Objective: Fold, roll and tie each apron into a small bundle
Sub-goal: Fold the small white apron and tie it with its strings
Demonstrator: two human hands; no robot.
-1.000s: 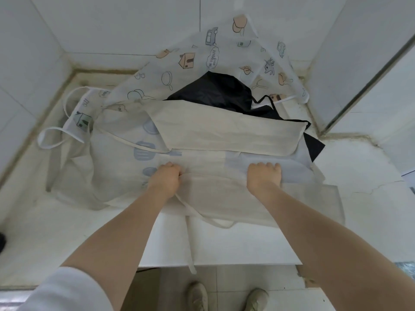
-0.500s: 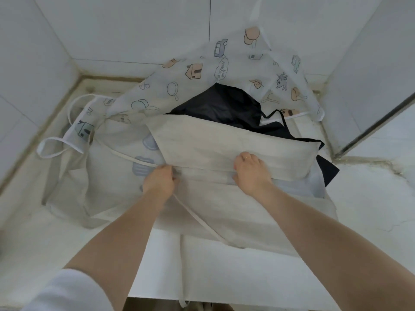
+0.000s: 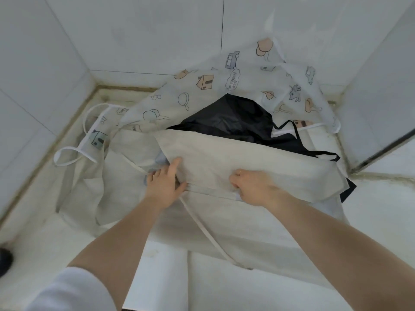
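A beige linen-like apron [image 3: 247,158] lies spread over the white stone desk [image 3: 381,216], its upper part folded into a long band running from 9 to 3 o'clock across the middle of the view. The left hand [image 3: 165,185] grips the band's near edge at its 9 o'clock end, thumb on top and fingers curled under the cloth. The right hand [image 3: 252,187], toward 3 o'clock from the left, pinches the same edge, though its fingertips are tucked into the fold and hard to read. A beige tie strap [image 3: 202,227] trails from beside the left hand toward 5 o'clock. Beyond the band, at 12 o'clock, lie a crumpled black apron [image 3: 229,117] and a white apron printed with cartoon houses and cars [image 3: 202,95], touching the tiled wall [image 3: 134,30].
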